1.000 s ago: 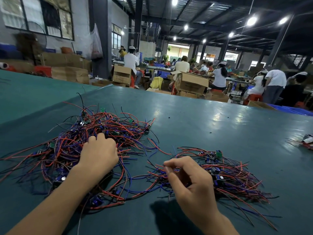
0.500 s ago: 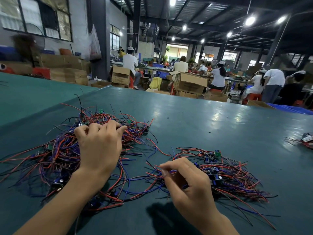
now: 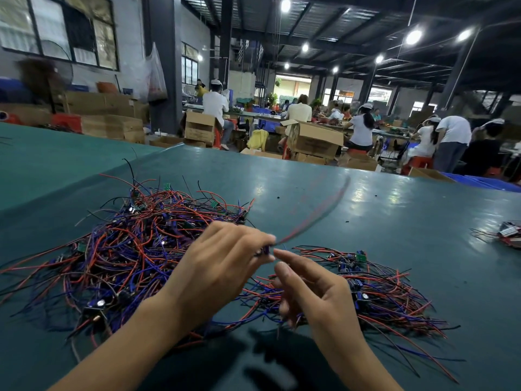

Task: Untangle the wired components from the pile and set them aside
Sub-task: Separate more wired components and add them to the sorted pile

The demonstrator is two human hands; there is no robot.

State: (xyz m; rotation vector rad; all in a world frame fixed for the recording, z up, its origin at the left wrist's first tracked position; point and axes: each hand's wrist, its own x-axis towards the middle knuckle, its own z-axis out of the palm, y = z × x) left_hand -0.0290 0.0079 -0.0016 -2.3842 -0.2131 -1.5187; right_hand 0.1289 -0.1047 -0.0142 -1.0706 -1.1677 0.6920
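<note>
A big tangled pile of red, blue and black wires with small boards (image 3: 132, 249) lies on the green table (image 3: 366, 227) at the left. A smaller, flatter heap of the same wired components (image 3: 375, 294) lies at the right. Between them my left hand (image 3: 222, 263) is raised and pinches one wired component (image 3: 310, 215) at its fingertips; its wires whip up to the right, blurred. My right hand (image 3: 313, 292) hovers just below those fingertips, with index finger and thumb stretched toward them and nothing in it.
A third small bundle of wired parts (image 3: 507, 235) lies at the table's right edge. Beyond the far edge stand cardboard boxes (image 3: 313, 142) and several seated and standing people at other benches.
My left hand has lifted off the big pile and come right with one component pinched, its wires flicking up. My right hand has let go of the small heap and opened.
</note>
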